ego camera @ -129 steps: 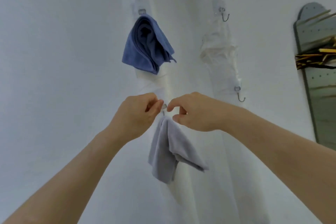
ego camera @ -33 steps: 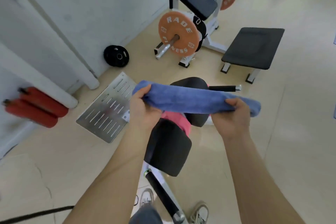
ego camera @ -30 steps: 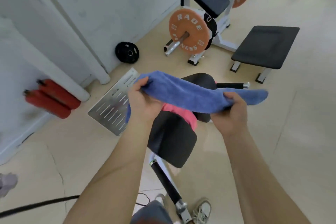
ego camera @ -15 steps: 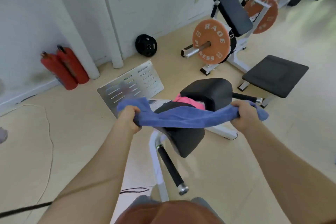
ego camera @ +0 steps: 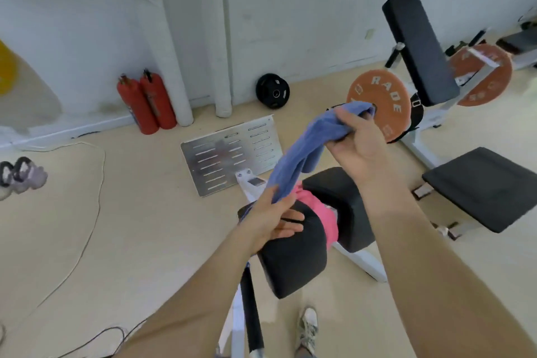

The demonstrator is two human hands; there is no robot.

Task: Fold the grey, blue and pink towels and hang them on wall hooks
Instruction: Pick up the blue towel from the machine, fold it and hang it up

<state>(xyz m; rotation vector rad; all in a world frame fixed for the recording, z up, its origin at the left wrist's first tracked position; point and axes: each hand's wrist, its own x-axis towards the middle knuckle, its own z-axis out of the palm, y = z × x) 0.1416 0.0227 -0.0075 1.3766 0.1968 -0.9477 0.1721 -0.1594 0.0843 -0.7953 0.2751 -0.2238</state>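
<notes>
My right hand grips the upper end of the blue towel, raised above the black padded seat; my left hand pinches the lower end just over that seat, so the towel runs as a rumpled diagonal band between the two. The pink towel lies bunched in the gap between this seat pad and the second pad beside it, directly below the blue one. No grey towel and no wall hooks are in view here. Likely fault: the band is twisted rather than flat, so a fold made now would probably come out lopsided; the left-hand pinch is shallow, and a slip would drop that end onto the seat or the floor. A downward sweep could also snag the pink towel and pull it off. Open room: bare floor lies left of the seat; to its right stand a flat bench and an orange weight plate, which limit a wide swing.
</notes>
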